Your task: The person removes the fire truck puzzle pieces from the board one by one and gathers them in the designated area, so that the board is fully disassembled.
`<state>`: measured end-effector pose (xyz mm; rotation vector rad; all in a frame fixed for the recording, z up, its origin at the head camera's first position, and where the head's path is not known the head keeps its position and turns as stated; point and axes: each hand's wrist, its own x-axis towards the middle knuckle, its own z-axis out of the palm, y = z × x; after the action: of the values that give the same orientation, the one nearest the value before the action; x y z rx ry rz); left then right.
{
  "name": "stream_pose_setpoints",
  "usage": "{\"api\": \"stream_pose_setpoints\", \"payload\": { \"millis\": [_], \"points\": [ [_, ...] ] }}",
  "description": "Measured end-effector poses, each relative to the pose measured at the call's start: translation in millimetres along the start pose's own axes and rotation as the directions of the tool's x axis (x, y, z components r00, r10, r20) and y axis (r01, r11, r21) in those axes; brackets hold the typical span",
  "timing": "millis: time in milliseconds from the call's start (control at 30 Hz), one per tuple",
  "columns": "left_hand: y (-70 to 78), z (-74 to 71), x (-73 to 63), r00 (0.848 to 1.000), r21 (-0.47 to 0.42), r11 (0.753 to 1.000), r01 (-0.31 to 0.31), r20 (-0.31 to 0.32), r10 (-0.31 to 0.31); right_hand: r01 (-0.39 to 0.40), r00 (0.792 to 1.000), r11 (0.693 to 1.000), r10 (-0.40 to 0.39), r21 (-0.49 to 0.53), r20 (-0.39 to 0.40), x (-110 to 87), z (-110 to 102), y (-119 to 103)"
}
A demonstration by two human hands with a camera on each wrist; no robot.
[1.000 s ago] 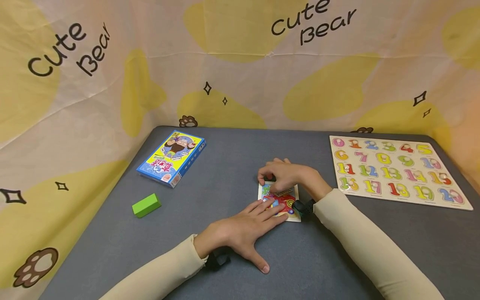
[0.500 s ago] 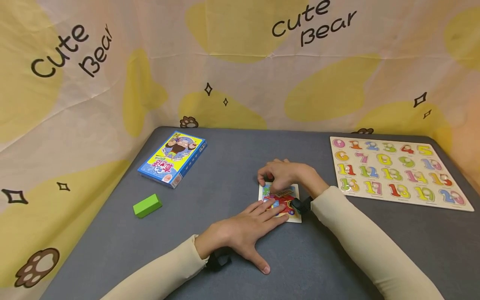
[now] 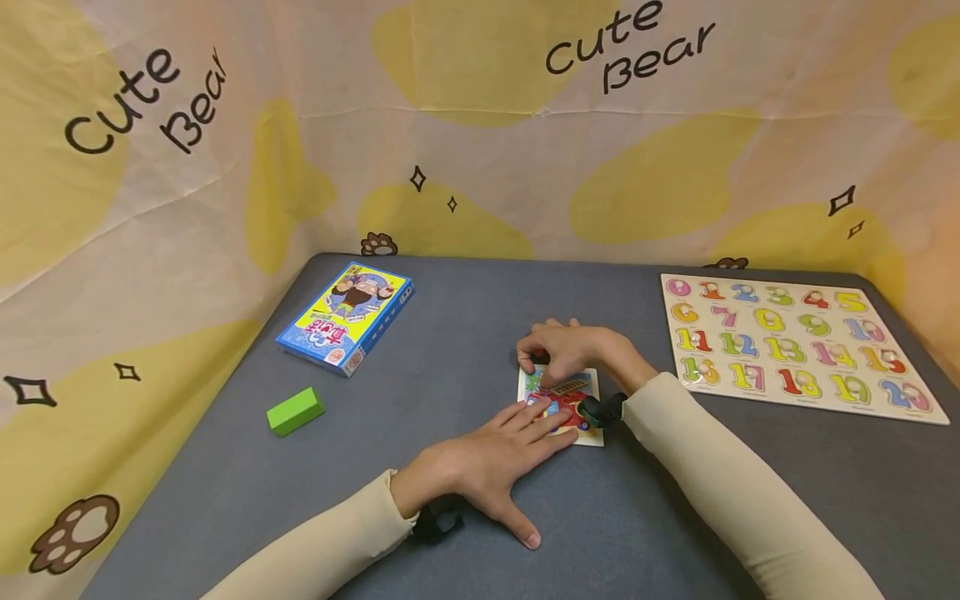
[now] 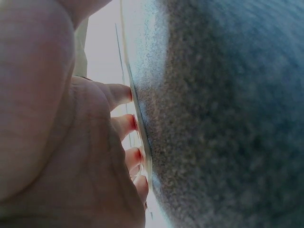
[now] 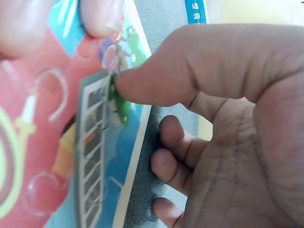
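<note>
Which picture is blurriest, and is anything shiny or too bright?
Left wrist view: blurriest, the grey tabletop soft at right, with a washed-out white patch beside the left hand; right wrist view: the ladder looks fairly clear; head view: mostly sharp, a small glare spot on the number puzzle board.

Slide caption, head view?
Left hand spread over a red-truck puzzle, right hand at its far edge; green block left, number board right.

I get soft, even light from the head camera. In my left-wrist view, white glare surrounds the fingers (image 4: 124,124), and the bench (image 4: 237,123) beside them is blurred.
</note>
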<state>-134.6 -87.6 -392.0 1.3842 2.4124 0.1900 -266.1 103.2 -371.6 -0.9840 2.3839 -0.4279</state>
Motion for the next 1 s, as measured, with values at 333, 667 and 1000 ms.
{"api": "stream_pose_setpoints", "payload": {
  "millis": [333, 667, 1000],
  "points": [
    [-0.3, -0.3, 0.1, 1.000, 0.006, 1.000, 0.003, 0.005, -0.003, 0.069, 0.996, 0.996, -0.065, 0.060, -0.058, -8.2, 5, 9],
    [-0.3, 0.0, 0.3, 1.000, 0.007, 1.000, -0.001, -0.001, 0.001, 0.082, 0.990, 0.995, -0.074, 0.065, -0.116, -13.5, 7, 7],
    [0.6, -1.6, 0.5, 1.000, -0.003, 1.000, 0.006, 0.012, -0.006, 0.072, 0.990, 0.997, -0.067, 0.034, -0.124, -8.6, 10, 8]
  ]
}}
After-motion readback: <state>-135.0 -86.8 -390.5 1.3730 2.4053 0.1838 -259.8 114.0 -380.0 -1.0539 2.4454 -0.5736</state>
